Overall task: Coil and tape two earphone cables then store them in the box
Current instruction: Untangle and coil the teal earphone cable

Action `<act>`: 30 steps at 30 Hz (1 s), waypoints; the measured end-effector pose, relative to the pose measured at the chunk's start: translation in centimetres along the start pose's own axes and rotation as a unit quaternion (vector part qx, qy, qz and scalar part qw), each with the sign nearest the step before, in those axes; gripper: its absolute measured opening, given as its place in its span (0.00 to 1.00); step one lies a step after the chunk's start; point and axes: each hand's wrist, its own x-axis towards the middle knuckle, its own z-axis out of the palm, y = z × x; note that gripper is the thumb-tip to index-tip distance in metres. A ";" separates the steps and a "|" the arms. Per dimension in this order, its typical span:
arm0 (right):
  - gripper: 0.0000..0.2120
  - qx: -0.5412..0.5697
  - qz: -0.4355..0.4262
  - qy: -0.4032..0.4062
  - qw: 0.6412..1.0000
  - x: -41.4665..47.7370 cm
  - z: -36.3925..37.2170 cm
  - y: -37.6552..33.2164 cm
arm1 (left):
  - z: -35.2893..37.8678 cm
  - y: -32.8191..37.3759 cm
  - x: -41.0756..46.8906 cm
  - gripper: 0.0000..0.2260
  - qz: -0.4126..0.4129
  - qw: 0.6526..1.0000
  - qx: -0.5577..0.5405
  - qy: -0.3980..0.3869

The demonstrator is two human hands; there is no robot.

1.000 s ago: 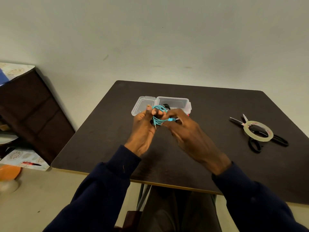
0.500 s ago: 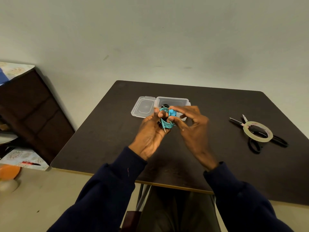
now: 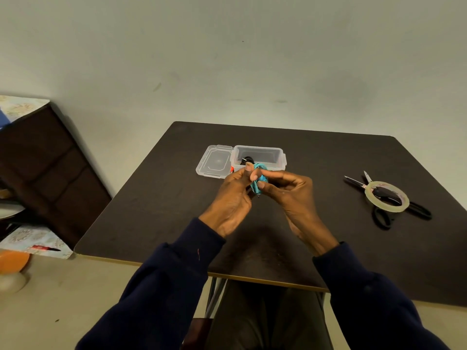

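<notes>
A coiled blue earphone cable [image 3: 257, 184] is held above the dark table [image 3: 328, 160], just in front of the clear plastic box [image 3: 257, 157]. My left hand [image 3: 233, 198] grips the coil, thumb up at its top. My right hand [image 3: 290, 195] pinches the coil from the right with its fingertips. The cable's jack plug sticks out below the coil. Inside the box lies a dark object [image 3: 247, 160], partly hidden by my fingers. The box's lid [image 3: 214, 161] lies open to its left.
A roll of clear tape [image 3: 386, 196] rests on black scissors [image 3: 394, 203] at the table's right side. A dark wooden cabinet [image 3: 45, 168] stands to the left. An orange object [image 3: 12, 261] and patterned paper lie on the floor at far left.
Both hands have moved slightly together around the blue coil, and the loops have been pressed into a tighter bundle. The right fingers have shifted from an earbud to the coil's side.
</notes>
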 end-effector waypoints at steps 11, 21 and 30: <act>0.12 -0.055 0.049 0.025 0.997 0.6 -1.1 -1.0 | 0.0 -0.6 0.1 0.18 -0.016 0.989 0.144 0.000; 0.29 0.011 0.175 -0.051 0.983 1.5 -1.9 -1.5 | -1.1 -0.7 0.4 0.17 -0.033 0.985 0.167 -0.034; 0.15 0.040 0.244 -0.100 0.964 2.1 -2.6 -1.7 | -2.1 -2.0 1.7 0.20 0.119 0.888 0.443 -0.034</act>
